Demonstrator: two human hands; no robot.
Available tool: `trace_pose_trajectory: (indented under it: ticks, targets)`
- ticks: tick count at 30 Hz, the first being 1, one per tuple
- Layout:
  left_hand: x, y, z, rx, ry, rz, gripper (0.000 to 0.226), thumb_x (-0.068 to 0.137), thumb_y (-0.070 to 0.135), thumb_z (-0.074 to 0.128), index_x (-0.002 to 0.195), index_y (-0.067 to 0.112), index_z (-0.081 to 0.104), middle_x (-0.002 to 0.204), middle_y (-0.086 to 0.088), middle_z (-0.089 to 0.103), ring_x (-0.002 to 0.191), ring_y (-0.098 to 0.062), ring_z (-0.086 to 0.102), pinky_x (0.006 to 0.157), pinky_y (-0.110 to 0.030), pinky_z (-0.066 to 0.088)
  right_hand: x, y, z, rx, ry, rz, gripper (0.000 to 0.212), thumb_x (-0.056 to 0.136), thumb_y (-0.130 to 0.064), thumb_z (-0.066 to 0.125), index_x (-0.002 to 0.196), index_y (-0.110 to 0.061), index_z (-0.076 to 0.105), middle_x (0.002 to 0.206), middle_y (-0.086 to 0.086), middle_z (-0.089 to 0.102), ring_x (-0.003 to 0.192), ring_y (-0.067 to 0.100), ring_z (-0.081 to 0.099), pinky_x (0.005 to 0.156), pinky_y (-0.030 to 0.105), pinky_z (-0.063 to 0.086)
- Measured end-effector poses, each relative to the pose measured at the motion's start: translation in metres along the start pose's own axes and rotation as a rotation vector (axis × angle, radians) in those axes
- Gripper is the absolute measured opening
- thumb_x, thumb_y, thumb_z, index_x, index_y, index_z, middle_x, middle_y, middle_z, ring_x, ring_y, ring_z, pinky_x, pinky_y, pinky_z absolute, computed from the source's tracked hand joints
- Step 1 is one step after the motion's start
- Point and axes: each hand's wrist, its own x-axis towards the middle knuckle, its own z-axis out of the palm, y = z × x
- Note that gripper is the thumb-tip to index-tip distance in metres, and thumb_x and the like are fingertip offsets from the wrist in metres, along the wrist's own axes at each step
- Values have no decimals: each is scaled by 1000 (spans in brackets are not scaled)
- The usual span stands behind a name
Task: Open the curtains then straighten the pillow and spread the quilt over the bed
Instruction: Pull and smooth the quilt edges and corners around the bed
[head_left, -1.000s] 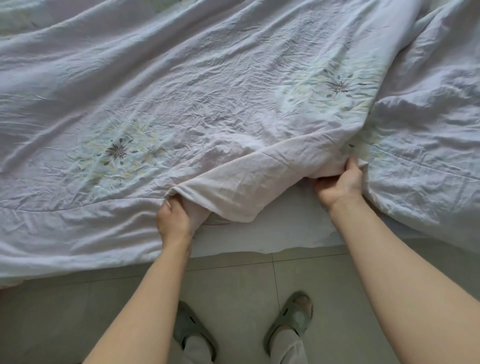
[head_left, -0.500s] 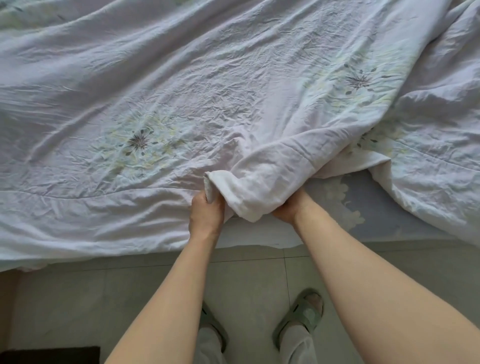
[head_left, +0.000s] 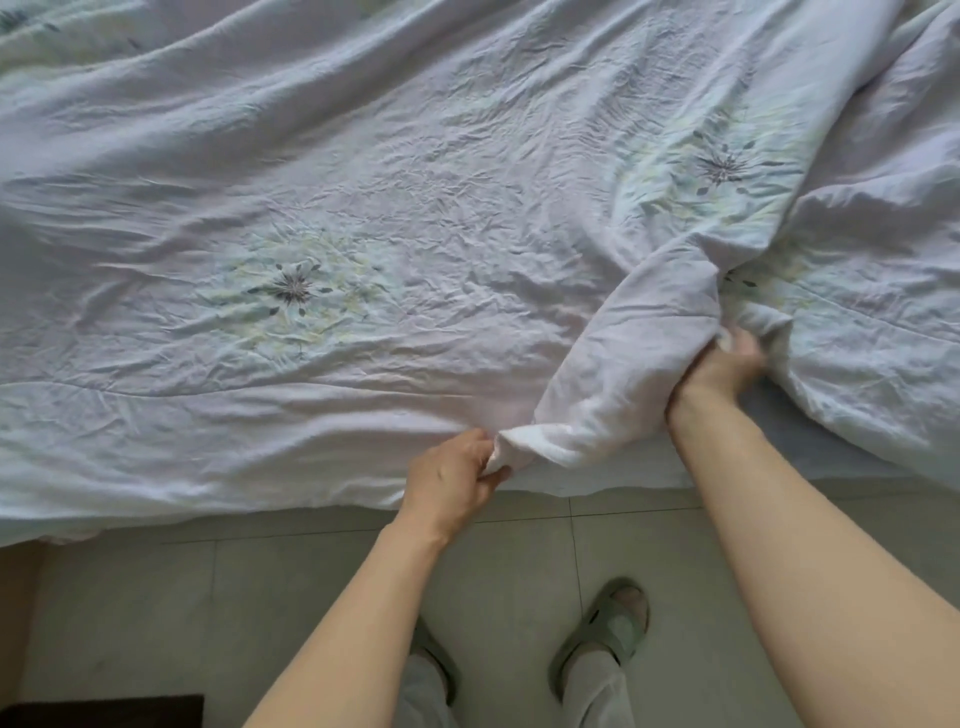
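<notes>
A pale lilac quilt (head_left: 415, 208) with embroidered flower patterns lies wrinkled across the bed and fills most of the view. A bunched fold of it (head_left: 623, 374) runs down to the near bed edge. My left hand (head_left: 452, 478) grips the lower tip of that fold at the edge. My right hand (head_left: 722, 369) grips the fold higher up on its right side, slightly blurred. No pillow or curtain is in view.
The bed sheet (head_left: 779, 447) shows under the lifted quilt at the near right. Grey floor tiles (head_left: 156, 597) lie below the bed edge, with my two feet in green slippers (head_left: 602, 634). A dark object (head_left: 104, 712) sits at the bottom left corner.
My left hand has pulled the quilt's tip down toward the bed edge. My right hand has shifted right and further up along the fold. The view has drifted left.
</notes>
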Motion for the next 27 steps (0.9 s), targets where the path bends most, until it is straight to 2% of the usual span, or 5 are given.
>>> trace_pose_trajectory:
  ticks: [4, 10, 13, 21, 27]
  targets:
    - [-2, 10, 5, 135, -72, -3, 31, 81, 32, 69, 109, 42, 59, 102, 11, 56, 96, -15, 61, 65, -27, 43, 25, -7, -62, -226, 594, -213, 15, 86, -12, 43, 97, -19, 52, 107, 8, 63, 95, 24, 59, 88, 32, 46]
    - [6, 50, 17, 147, -45, 104, 44, 73, 37, 73, 107, 25, 47, 101, 11, 48, 92, -14, 56, 64, -29, 43, 24, 5, -67, 37, 356, -12, 36, 81, -43, 67, 97, -15, 50, 95, 3, 64, 74, 14, 64, 70, 31, 56]
    - [17, 79, 24, 88, -60, 176, 50, 77, 36, 68, 121, 32, 45, 105, 12, 44, 91, -13, 53, 59, -27, 41, 26, 5, -70, 43, 155, 139, 27, 76, -28, 79, 87, -19, 56, 91, -1, 66, 85, 18, 67, 79, 35, 56]
    - [48, 133, 16, 187, -278, 15, 53, 83, 72, 50, 125, 39, 48, 109, 7, 50, 99, -19, 59, 70, -32, 46, 60, 2, -123, -142, 551, -201, 24, 85, -8, 60, 107, -1, 60, 103, 11, 63, 93, 21, 60, 81, 22, 45]
    - [76, 216, 43, -489, -133, 203, 42, 84, 50, 63, 115, 20, 64, 106, 4, 64, 97, -11, 60, 89, -34, 51, 43, 6, -136, -364, 151, -288, 10, 83, -8, 61, 92, -5, 63, 91, 10, 69, 85, 20, 62, 67, 19, 46]
